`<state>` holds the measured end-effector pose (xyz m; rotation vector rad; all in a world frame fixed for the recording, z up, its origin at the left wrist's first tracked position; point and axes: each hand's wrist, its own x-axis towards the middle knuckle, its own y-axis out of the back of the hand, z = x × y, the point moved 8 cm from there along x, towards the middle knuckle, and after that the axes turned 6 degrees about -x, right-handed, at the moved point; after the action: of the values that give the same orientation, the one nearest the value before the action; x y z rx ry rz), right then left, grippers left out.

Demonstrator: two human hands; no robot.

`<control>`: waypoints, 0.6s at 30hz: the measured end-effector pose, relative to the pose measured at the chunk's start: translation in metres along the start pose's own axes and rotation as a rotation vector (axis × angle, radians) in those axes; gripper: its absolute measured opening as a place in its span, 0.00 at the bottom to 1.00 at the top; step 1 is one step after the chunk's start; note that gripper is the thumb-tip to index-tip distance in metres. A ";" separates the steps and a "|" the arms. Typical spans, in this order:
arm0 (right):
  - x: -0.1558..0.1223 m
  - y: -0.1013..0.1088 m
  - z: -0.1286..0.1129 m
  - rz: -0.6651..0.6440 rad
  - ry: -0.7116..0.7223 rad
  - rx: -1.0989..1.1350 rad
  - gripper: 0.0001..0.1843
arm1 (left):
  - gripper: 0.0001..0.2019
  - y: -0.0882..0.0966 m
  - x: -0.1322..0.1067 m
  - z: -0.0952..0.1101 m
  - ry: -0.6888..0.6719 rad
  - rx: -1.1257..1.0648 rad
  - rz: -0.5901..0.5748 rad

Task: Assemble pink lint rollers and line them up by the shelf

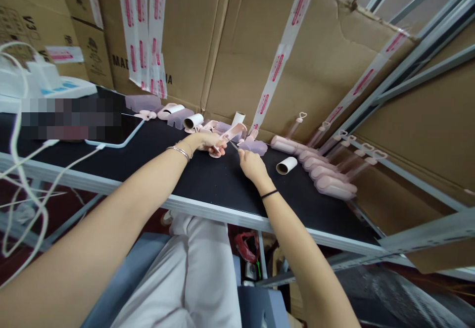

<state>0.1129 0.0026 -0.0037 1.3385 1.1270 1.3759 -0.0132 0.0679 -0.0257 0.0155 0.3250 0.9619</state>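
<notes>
My left hand [213, 142] is closed on a pale pink plastic part [234, 132], which points up and to the right. My right hand [252, 162] is closed around a tool whose thin metal shaft [233, 145] reaches toward that part; its handle is hidden in my fingers. Behind my hands lie more pink parts and translucent lilac covers [253, 147]. White rolls with brown cardboard cores [193, 121] are among them, and another white roll [287, 165] lies right of my right hand.
Several pink rollers with clear, heart-ended handles [336, 188] lie in a row at the right. A phone with a light blue case [115, 129], white cables [24, 169] and a power strip [69, 88] are at the left. Cardboard [245, 36] walls the black table's [222, 184] back.
</notes>
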 end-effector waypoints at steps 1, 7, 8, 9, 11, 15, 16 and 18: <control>0.001 -0.001 0.002 -0.003 -0.004 0.009 0.28 | 0.11 0.000 -0.001 0.000 0.007 -0.015 0.014; 0.003 -0.001 0.007 0.017 -0.045 0.001 0.25 | 0.09 0.001 -0.003 0.007 -0.034 -0.011 0.126; 0.002 -0.001 0.007 0.016 -0.057 0.000 0.25 | 0.09 0.002 -0.003 0.010 -0.052 0.014 0.178; 0.001 -0.001 0.007 0.017 -0.070 0.000 0.25 | 0.09 0.003 -0.004 0.013 -0.064 0.047 0.225; 0.000 0.001 0.007 0.034 -0.087 -0.014 0.25 | 0.10 0.001 -0.006 0.016 -0.071 0.106 0.281; -0.003 0.008 0.004 0.110 -0.092 -0.136 0.24 | 0.10 -0.002 -0.003 0.014 -0.033 0.170 0.284; -0.004 0.009 0.003 0.125 -0.089 -0.171 0.23 | 0.09 0.000 -0.002 0.012 -0.022 0.182 0.283; -0.004 0.011 0.003 0.135 -0.084 -0.213 0.23 | 0.06 0.001 0.003 0.008 -0.006 0.182 0.207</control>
<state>0.1157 -0.0037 0.0060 1.3230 0.8217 1.4774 -0.0100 0.0716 -0.0191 0.2216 0.4100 1.1347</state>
